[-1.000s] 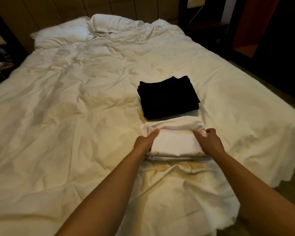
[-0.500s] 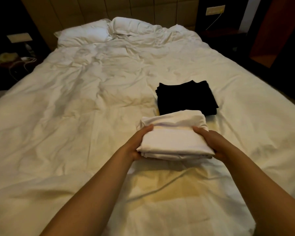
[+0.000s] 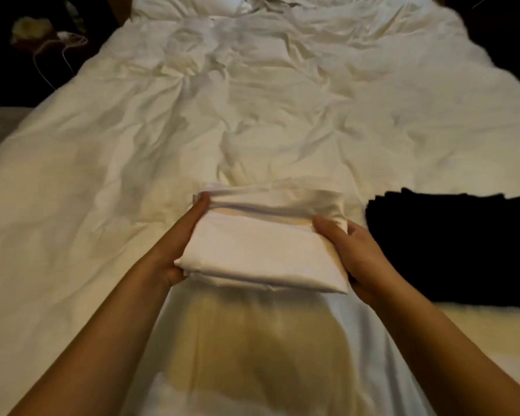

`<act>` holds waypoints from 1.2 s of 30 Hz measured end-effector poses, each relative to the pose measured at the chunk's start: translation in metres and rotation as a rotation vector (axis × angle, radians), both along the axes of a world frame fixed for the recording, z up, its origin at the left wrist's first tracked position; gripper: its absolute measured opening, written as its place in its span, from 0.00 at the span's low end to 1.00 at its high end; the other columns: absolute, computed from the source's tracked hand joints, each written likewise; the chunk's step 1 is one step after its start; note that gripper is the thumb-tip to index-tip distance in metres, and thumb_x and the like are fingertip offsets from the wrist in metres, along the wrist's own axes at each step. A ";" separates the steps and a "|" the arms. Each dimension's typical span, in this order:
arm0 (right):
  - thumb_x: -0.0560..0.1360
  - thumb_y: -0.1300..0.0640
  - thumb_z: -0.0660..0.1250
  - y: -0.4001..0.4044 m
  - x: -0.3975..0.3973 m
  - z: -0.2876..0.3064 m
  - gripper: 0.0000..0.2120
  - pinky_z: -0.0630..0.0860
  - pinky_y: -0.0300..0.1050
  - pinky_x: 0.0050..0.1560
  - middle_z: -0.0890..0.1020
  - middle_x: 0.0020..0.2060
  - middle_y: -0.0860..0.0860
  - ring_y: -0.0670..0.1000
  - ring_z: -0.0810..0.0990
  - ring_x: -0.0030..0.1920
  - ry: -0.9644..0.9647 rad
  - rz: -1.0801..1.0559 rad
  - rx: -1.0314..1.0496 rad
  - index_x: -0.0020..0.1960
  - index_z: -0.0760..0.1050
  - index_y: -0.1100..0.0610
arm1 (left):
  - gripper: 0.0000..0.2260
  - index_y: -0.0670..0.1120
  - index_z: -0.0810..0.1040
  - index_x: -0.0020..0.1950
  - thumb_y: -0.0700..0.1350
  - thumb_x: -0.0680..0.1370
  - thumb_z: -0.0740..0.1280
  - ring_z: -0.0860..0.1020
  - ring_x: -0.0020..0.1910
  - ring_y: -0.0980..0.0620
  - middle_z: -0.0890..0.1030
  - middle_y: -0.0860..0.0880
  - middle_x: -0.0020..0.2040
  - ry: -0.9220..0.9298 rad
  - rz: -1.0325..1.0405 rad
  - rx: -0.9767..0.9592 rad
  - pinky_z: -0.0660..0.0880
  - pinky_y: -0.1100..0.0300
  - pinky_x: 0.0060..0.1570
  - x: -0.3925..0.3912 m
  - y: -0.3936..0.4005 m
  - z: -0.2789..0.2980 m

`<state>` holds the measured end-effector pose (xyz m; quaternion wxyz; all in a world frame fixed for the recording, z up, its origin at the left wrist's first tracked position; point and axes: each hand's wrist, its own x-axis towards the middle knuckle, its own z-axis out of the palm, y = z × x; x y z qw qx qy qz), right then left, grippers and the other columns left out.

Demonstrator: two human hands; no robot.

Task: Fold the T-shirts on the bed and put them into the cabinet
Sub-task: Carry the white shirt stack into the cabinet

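Note:
A folded white T-shirt (image 3: pixel 264 244) is lifted just above the bed, held from both sides. My left hand (image 3: pixel 174 247) grips its left edge, thumb on top and fingers underneath. My right hand (image 3: pixel 351 253) grips its right edge the same way. A folded black T-shirt (image 3: pixel 451 244) lies on the bed to the right of my right hand, its far side cut off by the frame edge. The cabinet is not in view.
The bed (image 3: pixel 132 175) is covered by a rumpled white duvet, with pillows (image 3: pixel 186 4) at the far end. At the far left, a dark bedside area holds a pale object and a white cable (image 3: pixel 60 43).
Both hands have lifted the white T-shirt off the bed and brought it toward me. The view has swung left and down, so the black T-shirt now sits at the right edge.

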<state>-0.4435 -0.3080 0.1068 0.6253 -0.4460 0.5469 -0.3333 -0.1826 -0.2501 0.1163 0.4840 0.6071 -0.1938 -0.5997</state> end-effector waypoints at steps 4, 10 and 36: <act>0.75 0.49 0.72 -0.019 0.006 0.062 0.11 0.79 0.44 0.38 0.86 0.40 0.52 0.50 0.85 0.40 0.017 -0.035 0.051 0.51 0.79 0.55 | 0.22 0.49 0.79 0.62 0.64 0.78 0.60 0.85 0.50 0.48 0.86 0.44 0.54 0.056 0.008 0.035 0.80 0.54 0.51 -0.001 -0.021 0.062; 0.75 0.50 0.71 -0.011 -0.043 0.227 0.11 0.79 0.50 0.44 0.85 0.40 0.56 0.54 0.83 0.41 0.009 -0.191 0.162 0.50 0.80 0.57 | 0.24 0.48 0.78 0.59 0.65 0.75 0.61 0.85 0.44 0.51 0.87 0.44 0.49 0.063 -0.108 0.086 0.78 0.57 0.44 -0.042 -0.049 0.233; 0.75 0.47 0.71 0.204 -0.413 0.413 0.16 0.80 0.51 0.48 0.86 0.50 0.54 0.57 0.84 0.52 -0.112 -0.994 0.037 0.60 0.77 0.52 | 0.29 0.45 0.78 0.58 0.67 0.70 0.69 0.83 0.53 0.41 0.86 0.40 0.49 -0.012 -0.847 0.075 0.78 0.48 0.59 -0.478 -0.016 0.446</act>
